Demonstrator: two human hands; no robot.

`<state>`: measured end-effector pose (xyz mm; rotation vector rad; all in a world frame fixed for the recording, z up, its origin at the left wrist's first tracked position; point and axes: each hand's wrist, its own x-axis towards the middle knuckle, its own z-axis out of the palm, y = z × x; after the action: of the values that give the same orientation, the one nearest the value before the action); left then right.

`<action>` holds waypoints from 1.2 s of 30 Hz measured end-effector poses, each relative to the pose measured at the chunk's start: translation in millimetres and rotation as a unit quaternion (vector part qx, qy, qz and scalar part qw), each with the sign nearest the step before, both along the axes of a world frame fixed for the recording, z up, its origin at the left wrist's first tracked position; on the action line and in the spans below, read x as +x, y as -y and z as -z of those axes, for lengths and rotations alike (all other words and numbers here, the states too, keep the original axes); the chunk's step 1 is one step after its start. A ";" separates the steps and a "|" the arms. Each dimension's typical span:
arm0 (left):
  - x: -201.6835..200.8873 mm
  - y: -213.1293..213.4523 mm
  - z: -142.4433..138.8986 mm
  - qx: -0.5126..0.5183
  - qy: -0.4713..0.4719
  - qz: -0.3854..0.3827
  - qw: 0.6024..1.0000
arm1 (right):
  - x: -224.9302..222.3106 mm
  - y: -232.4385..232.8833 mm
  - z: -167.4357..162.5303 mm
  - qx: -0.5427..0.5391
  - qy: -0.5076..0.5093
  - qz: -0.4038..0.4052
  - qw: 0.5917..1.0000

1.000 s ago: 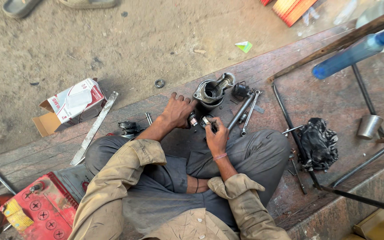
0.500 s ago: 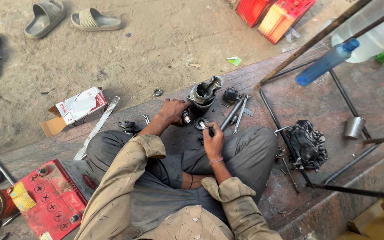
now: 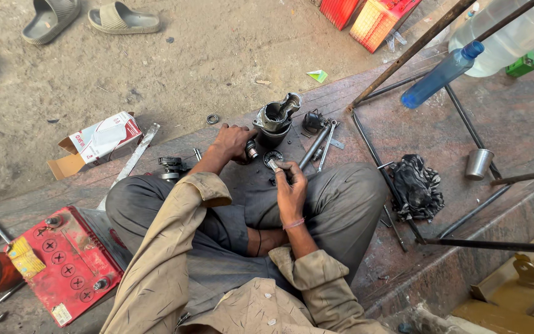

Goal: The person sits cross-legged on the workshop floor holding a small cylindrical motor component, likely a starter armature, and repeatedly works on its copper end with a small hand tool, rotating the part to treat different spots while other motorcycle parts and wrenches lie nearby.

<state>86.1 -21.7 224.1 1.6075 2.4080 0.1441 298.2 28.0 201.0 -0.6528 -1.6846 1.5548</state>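
I sit cross-legged on a stone ledge. My left hand (image 3: 230,141) closes around a small cylindrical metal part (image 3: 252,149) on the ledge, just left of a dark cup-shaped metal housing (image 3: 274,122) that stands upright. My right hand (image 3: 290,184) pinches a small round toothed part (image 3: 272,158) in front of that housing. Two spanners (image 3: 319,147) lie to the right of the housing, beside a small black fitting (image 3: 311,120).
A red battery (image 3: 69,266) lies at my left knee, an open cardboard box (image 3: 97,141) and a flat metal bar (image 3: 132,159) beyond it. A black rag (image 3: 416,185), steel cup (image 3: 479,163), blue bottle (image 3: 443,74) and thin metal rods (image 3: 403,52) are on the right. Sandals (image 3: 122,18) lie on the dirt.
The view has swung downward and left, bringing sandals and more of the battery into sight. Both hands stay at the small parts in front of the housing, shifting only slightly.
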 end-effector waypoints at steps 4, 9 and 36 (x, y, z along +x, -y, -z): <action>-3.1 3.4 3.8 0.009 -0.006 0.006 1.000 | 4.8 16.1 -12.6 -0.050 0.003 -0.007 0.999; -13.4 2.1 7.7 -0.027 -0.016 0.021 0.999 | 4.0 29.0 -26.0 -0.057 0.035 -0.020 0.998; -78.6 -14.7 115.4 0.029 -0.011 0.047 0.998 | -102.9 -85.5 -56.6 0.314 0.151 -0.286 0.893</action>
<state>7.5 -7.0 108.7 1.7531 2.3603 0.1811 195.3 113.5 257.6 -0.0431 -2.6179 1.1632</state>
